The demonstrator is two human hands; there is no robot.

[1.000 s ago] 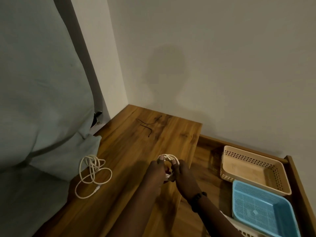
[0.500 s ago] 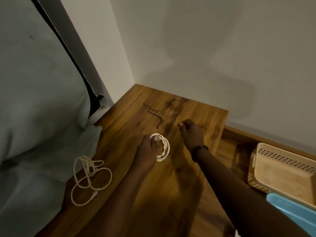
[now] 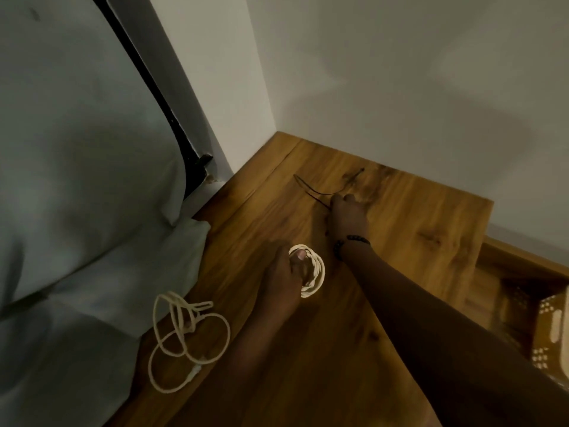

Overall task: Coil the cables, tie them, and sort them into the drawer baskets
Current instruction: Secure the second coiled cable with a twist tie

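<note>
A loose white cable lies on the near left of the wooden table, beside grey bedding. Farther in, the left hand grips a coiled white cable. Beyond, the right hand, fingers curled, pinches a thin black tie. A beige basket sits at right.

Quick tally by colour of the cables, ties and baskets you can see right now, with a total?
Cream cables: 2, the coiled cable held by the left hand and the loose cable near the bedding.
Black ties: 1, the thin black tie at the right hand.
Cream baskets: 1, the perforated basket at the frame edge.
Total: 4.
</note>
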